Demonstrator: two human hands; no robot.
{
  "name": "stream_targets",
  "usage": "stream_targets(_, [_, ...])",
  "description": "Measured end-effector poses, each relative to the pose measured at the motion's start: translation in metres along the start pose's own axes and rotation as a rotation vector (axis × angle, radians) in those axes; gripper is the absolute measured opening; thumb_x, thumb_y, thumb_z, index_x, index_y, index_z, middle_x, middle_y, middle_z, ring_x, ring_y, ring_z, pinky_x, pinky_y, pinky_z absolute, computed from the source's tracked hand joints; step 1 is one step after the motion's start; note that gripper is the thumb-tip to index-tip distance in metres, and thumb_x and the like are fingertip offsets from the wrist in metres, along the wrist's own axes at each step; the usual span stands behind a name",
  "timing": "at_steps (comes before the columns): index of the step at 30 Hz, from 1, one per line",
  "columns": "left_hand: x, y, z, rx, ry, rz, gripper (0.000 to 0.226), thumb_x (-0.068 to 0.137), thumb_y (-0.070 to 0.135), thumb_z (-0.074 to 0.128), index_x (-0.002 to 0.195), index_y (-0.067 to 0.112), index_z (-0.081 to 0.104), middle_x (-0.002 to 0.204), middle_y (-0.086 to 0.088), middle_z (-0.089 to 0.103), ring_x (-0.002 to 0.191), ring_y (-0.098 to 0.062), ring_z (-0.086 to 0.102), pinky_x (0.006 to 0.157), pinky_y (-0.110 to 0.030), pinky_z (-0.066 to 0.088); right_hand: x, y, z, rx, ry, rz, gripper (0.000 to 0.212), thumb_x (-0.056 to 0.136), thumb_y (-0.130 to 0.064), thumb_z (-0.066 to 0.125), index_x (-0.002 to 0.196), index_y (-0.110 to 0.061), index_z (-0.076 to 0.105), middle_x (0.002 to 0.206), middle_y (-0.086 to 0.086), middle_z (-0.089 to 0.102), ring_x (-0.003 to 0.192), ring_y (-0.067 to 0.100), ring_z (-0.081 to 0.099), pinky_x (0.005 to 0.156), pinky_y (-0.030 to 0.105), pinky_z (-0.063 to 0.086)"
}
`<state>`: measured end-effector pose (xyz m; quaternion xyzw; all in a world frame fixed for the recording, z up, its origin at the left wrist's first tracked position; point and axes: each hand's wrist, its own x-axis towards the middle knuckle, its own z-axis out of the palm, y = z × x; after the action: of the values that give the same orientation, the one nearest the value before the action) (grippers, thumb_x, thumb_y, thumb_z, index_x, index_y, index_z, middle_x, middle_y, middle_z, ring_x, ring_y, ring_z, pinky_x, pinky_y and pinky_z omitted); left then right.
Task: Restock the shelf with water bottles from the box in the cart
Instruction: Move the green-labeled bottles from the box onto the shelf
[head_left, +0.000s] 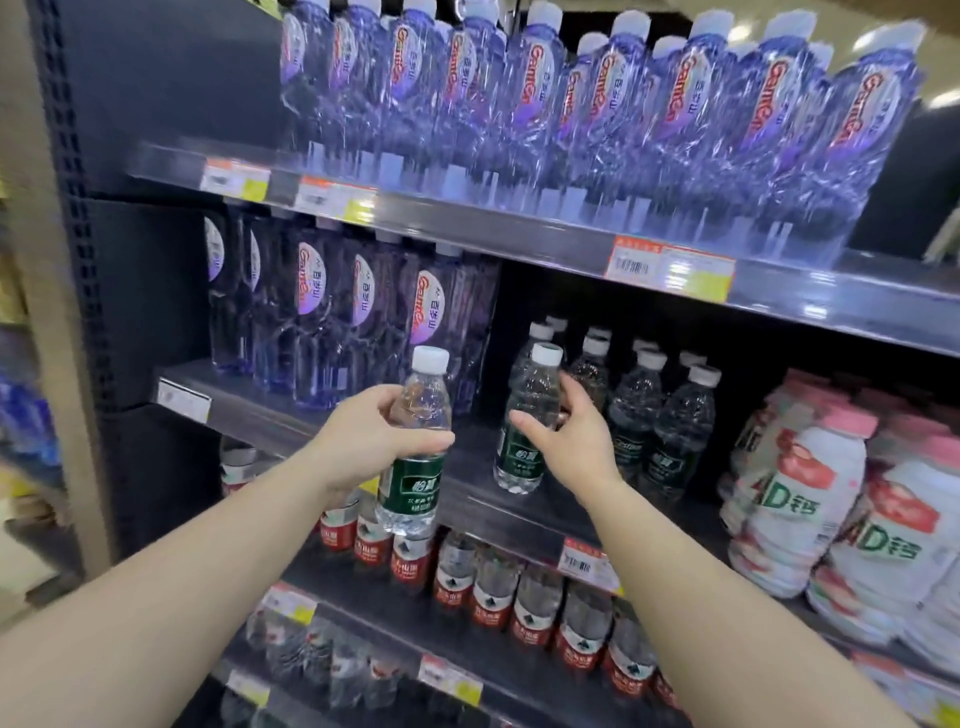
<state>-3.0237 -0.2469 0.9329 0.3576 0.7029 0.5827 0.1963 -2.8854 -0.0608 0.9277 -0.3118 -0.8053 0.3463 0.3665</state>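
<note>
My left hand (374, 441) grips a green-label bottle (415, 452) round its upper body, fingers (434, 441) curled across the front. It stands upright, long axis vertical, cap up, held out in front of the middle shelf (467, 499), near the edge and left of the gap it should go into. My right hand (566, 441) is at a second green-label bottle (527, 426) that stands upright near the shelf's front edge. Thumb and fingers are spread on either side of its shoulder; whether they are pinching it or only touching I cannot quite tell, since the hand hides the contact. So the right hand is the nearer to the shelf, and the left must travel right and away from me to set its bottle down beside that one.

Farther back and to the right stand rows of the same green-label bottles (670, 436). To the left on this shelf are tall purple bottles (322, 322). Below is a shelf of red-label bottles (488, 592), and white milk-drink bottles (810, 499) sit far right.
</note>
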Motion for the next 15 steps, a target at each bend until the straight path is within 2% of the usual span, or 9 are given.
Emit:
stream_targets(3, [0.005,-0.004,-0.004,0.041,-0.01,-0.004,0.048,0.065,0.032,0.089,0.107,0.031,0.065,0.107,0.004,0.071,0.101,-0.016,0.066,0.089,-0.036,0.052,-0.009,0.013,0.002,-0.003,-0.044,0.005,0.099,0.076,-0.036,0.081,0.153,-0.032,0.017,0.153,-0.004,0.036,0.135,0.018,0.042,0.108,0.036,0.04])
stream_targets(7, [0.008,-0.008,-0.004,0.034,-0.036,0.0,0.054,0.066,0.028,0.089,0.114,0.027,0.064,0.107,0.005,0.072,0.101,-0.015,0.067,0.081,-0.031,0.052,-0.012,0.026,0.011,-0.029,-0.04,0.013,0.099,0.079,-0.027,0.08,0.152,-0.038,0.014,0.151,-0.002,0.04,0.134,0.017,0.044,0.097,0.027,0.042])
stream_targets(9, [0.009,-0.008,-0.003,0.033,-0.049,0.001,0.056,0.066,0.027,0.089,0.116,0.027,0.063,0.108,0.007,0.071,0.101,-0.014,0.066,0.08,-0.03,0.051,-0.008,0.026,0.018,-0.033,-0.012,0.014,0.098,0.08,-0.026,0.079,0.152,-0.038,0.014,0.15,0.0,0.041,0.133,0.017,0.044,0.099,0.029,0.043])
stream_targets(12, [0.011,-0.008,-0.001,0.039,-0.064,0.012,0.045,0.067,0.026,0.089,0.104,0.034,0.064,0.105,0.007,0.071,0.099,-0.013,0.066,0.08,-0.03,0.051,-0.001,0.026,0.028,-0.036,0.02,-0.004,0.097,0.079,-0.025,0.079,0.153,-0.034,0.016,0.15,-0.001,0.041,0.136,0.017,0.041,0.106,0.033,0.04])
stream_targets(15, [0.013,-0.007,-0.001,0.038,-0.086,0.025,0.04,0.069,0.023,0.088,0.096,0.037,0.061,0.103,0.008,0.071,0.096,-0.01,0.066,0.075,-0.025,0.049,0.005,0.024,0.033,-0.059,0.03,-0.003,0.096,0.081,-0.026,0.078,0.153,-0.033,0.015,0.152,0.001,0.037,0.136,0.018,0.041,0.101,0.029,0.039])
